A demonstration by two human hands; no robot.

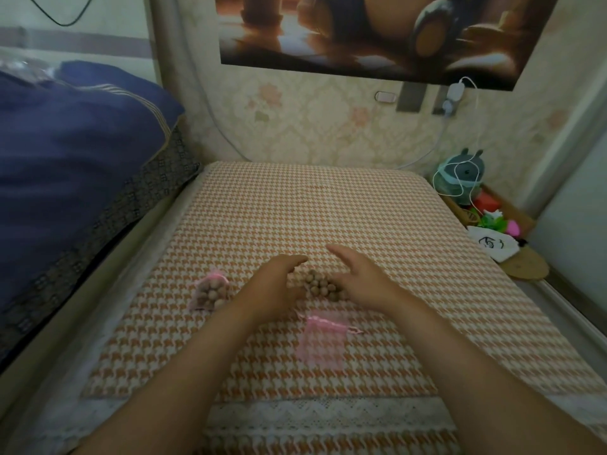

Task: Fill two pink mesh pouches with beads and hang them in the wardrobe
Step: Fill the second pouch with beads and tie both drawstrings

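Left hand (274, 285), right hand (363, 280) beside loose beads (316, 284)

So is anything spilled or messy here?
Only the loose beads lie in a heap on the checked cloth between the left hand and right hand, outside any pouch. The empty pouch lies flat nearby; nothing looks damaged.

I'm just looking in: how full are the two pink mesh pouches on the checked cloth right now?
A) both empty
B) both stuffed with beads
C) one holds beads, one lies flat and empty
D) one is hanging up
C: the pink mesh pouch on the left bulges with round brown beads, while the nearer pink mesh pouch lies flat, the orange-and-white checked cloth showing through it.
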